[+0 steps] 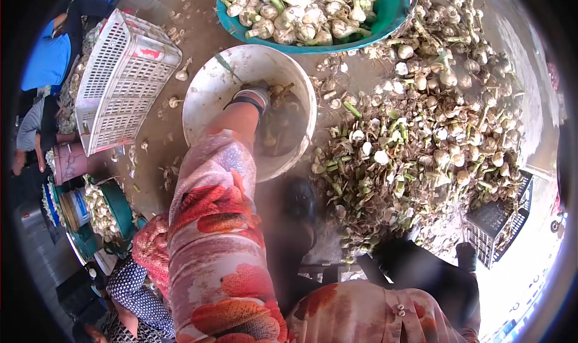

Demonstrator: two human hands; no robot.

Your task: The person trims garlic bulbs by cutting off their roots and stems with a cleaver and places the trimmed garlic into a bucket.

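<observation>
Wearing a pale glove with a dark band at the wrist, my left hand (255,95) reaches down into a white bucket (201,96). Its fingers are hidden among dark, blurred material and stems inside. A floral sleeve (223,222) covers that arm. At the lower right, a dark greyish shape that looks like my right hand (466,256) is near the black crate; its fingers cannot be made out. Beyond the bucket, a green basin (397,18) holds many garlic bulbs (295,12).
Garlic bulbs and trimmings (397,156) spread over the floor on the right, beside a black crate (490,228). A white crate (123,84) stands at the left. Other people (48,57) sit along the left edge, near a pink bucket (69,161). A dark boot (301,198) is below the white bucket.
</observation>
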